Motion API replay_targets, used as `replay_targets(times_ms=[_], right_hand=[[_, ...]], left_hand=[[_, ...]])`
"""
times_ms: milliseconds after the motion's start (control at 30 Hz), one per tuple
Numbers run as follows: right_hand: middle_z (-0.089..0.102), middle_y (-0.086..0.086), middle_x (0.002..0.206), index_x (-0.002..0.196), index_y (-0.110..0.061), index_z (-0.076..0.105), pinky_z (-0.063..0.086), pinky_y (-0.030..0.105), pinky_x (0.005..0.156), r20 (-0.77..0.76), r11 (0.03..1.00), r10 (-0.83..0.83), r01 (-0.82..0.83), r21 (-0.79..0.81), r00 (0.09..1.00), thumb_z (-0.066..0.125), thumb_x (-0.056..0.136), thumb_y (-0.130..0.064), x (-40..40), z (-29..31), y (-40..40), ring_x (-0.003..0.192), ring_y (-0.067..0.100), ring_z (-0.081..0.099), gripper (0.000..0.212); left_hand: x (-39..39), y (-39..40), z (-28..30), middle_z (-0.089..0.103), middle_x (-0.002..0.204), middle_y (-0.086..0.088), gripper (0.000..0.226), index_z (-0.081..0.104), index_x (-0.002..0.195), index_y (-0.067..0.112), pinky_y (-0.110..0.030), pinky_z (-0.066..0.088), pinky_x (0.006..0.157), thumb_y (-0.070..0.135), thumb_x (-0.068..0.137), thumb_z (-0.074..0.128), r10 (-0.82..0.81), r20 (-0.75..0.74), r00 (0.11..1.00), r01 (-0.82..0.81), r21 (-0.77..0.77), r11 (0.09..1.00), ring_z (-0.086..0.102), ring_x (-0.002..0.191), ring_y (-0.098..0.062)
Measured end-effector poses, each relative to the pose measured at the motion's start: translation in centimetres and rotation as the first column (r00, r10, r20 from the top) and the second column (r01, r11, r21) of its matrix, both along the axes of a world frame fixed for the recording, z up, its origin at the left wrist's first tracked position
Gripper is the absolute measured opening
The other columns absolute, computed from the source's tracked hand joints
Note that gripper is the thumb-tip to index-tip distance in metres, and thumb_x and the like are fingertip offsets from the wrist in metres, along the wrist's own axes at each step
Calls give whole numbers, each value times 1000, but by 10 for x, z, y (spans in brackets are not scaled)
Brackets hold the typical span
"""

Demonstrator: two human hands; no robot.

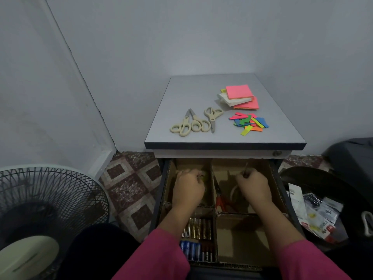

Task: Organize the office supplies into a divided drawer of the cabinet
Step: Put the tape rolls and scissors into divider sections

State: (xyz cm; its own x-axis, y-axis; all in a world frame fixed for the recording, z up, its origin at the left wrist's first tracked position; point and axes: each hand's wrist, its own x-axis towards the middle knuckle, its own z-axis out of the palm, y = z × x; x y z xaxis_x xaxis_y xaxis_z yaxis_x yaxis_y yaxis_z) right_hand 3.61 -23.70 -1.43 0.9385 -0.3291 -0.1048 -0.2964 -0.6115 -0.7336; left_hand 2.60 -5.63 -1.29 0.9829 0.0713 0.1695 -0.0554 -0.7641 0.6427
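The cabinet's drawer (274,178) is pulled out and split by cardboard dividers into four compartments. My left hand (188,187) is in the back-left compartment with curled fingers; what lies under them is hidden. In the back-right compartment my right hand (253,186) pinches a thin grey blade tip, with a beige scissors loop (233,191) showing under the wrist. Red-handled scissors (221,201) lie beside it. Batteries (196,229) fill the front-left compartment. On the cabinet top (181,91) lie three beige scissors (196,122), sticky note pads (239,97) and coloured flags (249,123).
A standing fan (46,207) is close on the left, on the patterned floor. A black bin (314,209) with torn packaging stands on the right, with a dark bag (355,156) behind it. The cabinet stands against the wall.
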Motion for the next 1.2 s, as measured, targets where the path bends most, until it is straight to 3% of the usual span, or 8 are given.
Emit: replay_targets(times_ms=[133,300,467,600,800,967,1067,1200], right_hand=[[62,8,92,100,-15,52,45,26,55,101,965,-113,84,249,989,55,94,-16,4,-2,-5,73,17,60,7],[63,11,97,88,-16,58,55,46,86,-2,899,-139,127,419,990,65,84,-4,8,-10,-9,89,25,62,15],[65,9,93,80,-16,62,54,44,86,-231,971,-2,58,234,973,71,80,-4,9,-10,-11,91,25,62,15],[65,10,93,91,-9,68,57,41,81,-382,998,62,-68,-2,922,72,78,-4,10,-13,-4,89,26,64,15],[66,6,89,92,-11,68,50,28,63,-474,980,119,-180,-85,872,75,79,-21,9,-11,-1,80,19,63,18],[59,6,87,100,-8,63,46,28,64,-478,952,87,-214,-218,874,59,89,-16,5,-10,3,82,22,60,15],[60,10,105,107,-8,59,45,29,71,-489,934,104,-254,-252,866,57,89,-17,3,-7,2,95,25,59,20],[60,9,112,111,-9,56,44,28,72,-538,915,124,-306,-262,834,61,89,-18,0,-2,1,84,20,52,24]], left_hand=[[1,0,0,59,113,1,30,64,119,19,-30,46,92,13,92,50,-2,-11,1000,2,8,1000,47,113,-14],[-1,0,-1,59,114,2,30,64,118,21,-29,46,91,14,92,51,-6,-10,1000,6,10,1000,47,112,-13],[-1,-1,-1,59,114,3,29,63,118,21,-27,44,90,14,92,51,0,-12,1000,0,20,1000,46,113,-13],[-1,-1,0,58,115,2,29,64,118,21,-25,42,90,13,93,50,-2,-16,1000,2,18,1000,45,113,-12],[-1,-1,0,57,113,2,28,63,117,20,-24,41,86,15,93,50,-4,-23,1000,5,34,999,47,111,-13],[-2,-1,2,58,115,0,29,63,118,20,-27,44,88,15,93,50,-7,-34,999,9,36,999,47,112,-14],[-3,-1,3,58,115,-1,29,63,119,19,-29,46,89,14,94,49,-12,-39,999,13,37,999,47,111,-15],[-3,-1,4,58,115,0,29,63,119,20,-30,46,90,14,94,49,-11,-42,999,13,35,999,48,112,-14]])
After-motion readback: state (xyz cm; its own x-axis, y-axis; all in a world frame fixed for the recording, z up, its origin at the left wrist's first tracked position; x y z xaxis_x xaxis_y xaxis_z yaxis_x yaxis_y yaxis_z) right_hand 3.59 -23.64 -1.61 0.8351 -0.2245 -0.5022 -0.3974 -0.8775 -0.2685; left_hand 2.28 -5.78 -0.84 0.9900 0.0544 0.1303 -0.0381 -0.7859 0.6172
